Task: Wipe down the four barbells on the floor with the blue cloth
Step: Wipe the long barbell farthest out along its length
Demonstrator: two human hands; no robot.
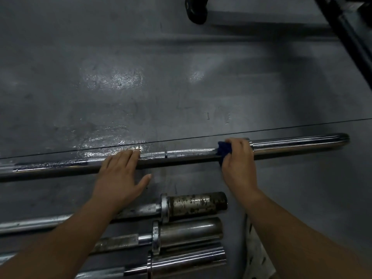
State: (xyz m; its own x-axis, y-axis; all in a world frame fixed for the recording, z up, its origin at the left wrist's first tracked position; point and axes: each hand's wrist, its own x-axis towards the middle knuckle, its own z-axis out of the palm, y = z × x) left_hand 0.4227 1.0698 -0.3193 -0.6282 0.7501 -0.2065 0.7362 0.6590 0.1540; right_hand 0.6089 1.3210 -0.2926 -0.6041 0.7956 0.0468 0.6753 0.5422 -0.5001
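far bar (pixel 181 155): on the floor (pixel 141 57), runs 9 to 3 o'clock across mid-frame, chrome sleeve end at 3 o'clock.
cloth (pixel 223 150): blue, bunched on the far bar's shaft just inboard of the 3 o'clock sleeve collar. Mostly hidden under the hand.
right hand (pixel 239 162): grip closed round cloth and shaft, fingers curled over the top.
left hand (pixel 118 174): grip wide. Palm flat, fingers straight on the shaft toward 9 o'clock from the cloth, thumb splayed on the near side. Looks like it's pinning the bar against rolling.
rusty bar (pixel 198 204): 6 o'clock, sleeve blotched brown. Reads as not wiped.
middle bar (pixel 191 230): just toward 6 o'clock of the rusty bar, dull patch on the shaft. Wiped or not, can't tell.
near bar (pixel 187 258): bottom edge, shiny sleeve. Can't tell either.
black frame (pixel 347 35): 1 o'clock, well apart, not involved.
progress: my read is one of four bars in hand, with the cloth at the collar end of the far bar's shaft. How much of that shaft is done doesn't show.
left to do: likely the far bar's 3 o'clock sleeve and whatever lies past 9 o'clock out of frame, then the three bars at 6 o'clock. The rusty one looks like the most work.
risk: round bar on a smooth floor may roll if the left hand lifts.
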